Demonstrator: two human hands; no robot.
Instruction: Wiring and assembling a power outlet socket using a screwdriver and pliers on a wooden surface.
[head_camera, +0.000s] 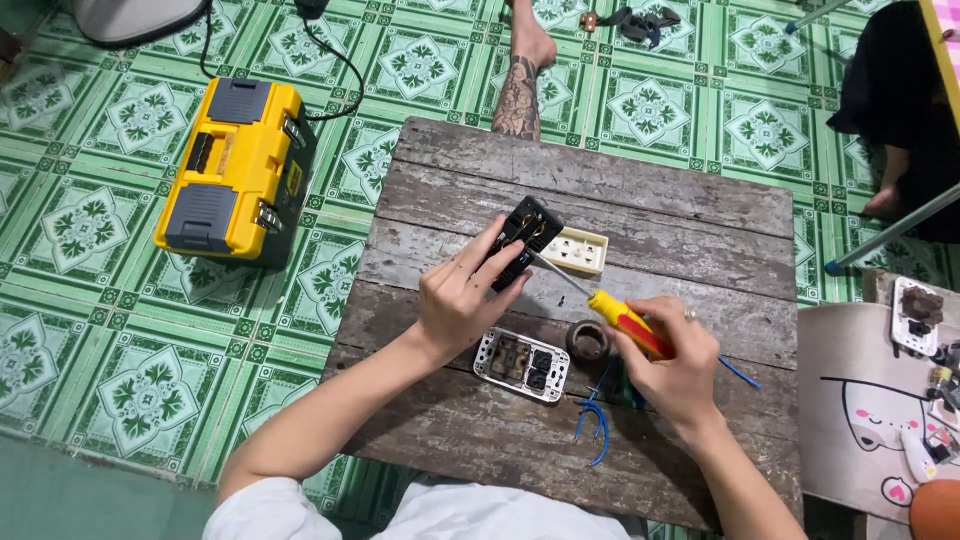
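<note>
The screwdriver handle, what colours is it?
Yellow and red; the head view shows the screwdriver gripped in the right hand.

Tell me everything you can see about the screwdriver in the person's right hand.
The screwdriver has a thick handle in yellow and red, probably plastic or rubber, and a thin shaft of bare grey metal. The right hand grips the red rear part of the handle, so the yellow front part shows. The tool lies slanted, its shaft pointing up and left over the wooden table. Its tip reaches the black electrical module that the left hand holds tilted above the table. The tip's shape is too small to tell.
</note>
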